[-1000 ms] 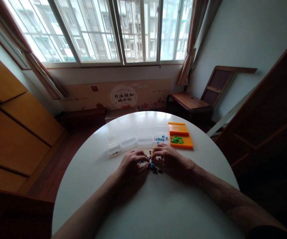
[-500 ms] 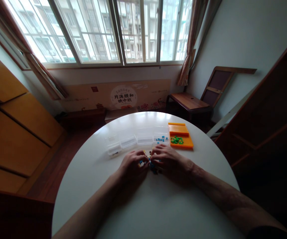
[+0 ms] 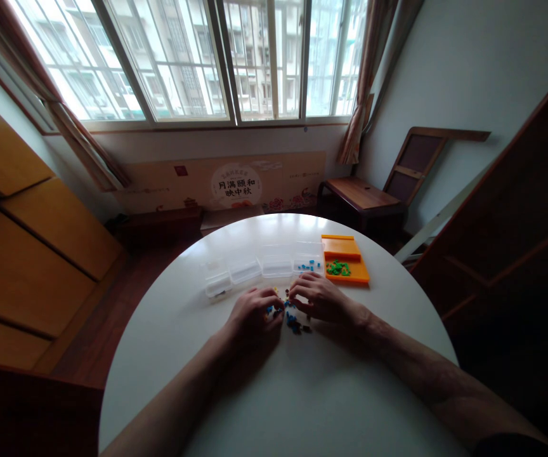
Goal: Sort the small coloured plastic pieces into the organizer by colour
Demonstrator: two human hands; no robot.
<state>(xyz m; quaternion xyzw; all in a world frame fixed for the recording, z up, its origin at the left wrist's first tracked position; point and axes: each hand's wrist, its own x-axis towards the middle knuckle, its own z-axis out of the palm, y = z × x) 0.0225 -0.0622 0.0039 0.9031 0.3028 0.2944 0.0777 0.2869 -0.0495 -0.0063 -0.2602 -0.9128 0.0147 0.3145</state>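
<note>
A loose pile of small building blocks, blue, dark brown and yellow, lies on the white table between my two hands. My left hand rests at the pile's left side. Its fingers are curved and parted from the thumb, with a few blocks showing in the gap. On the right, my right hand arches over the upper edge of the pile. Its thumb and fingers are apart, the fingertips near some blue and yellow pieces, and I see nothing gripped. Beyond this hand, a clear compartment holds several blue blocks.
More clear plastic compartments stand in a row to the left, lids raised. An orange tray at the right holds green blocks. The round white table has a curved edge; a wooden chair stands behind it.
My right hand has shifted slightly up and away from the pile, uncovering more blue and brown blocks. My left hand has stayed nearly in place.
</note>
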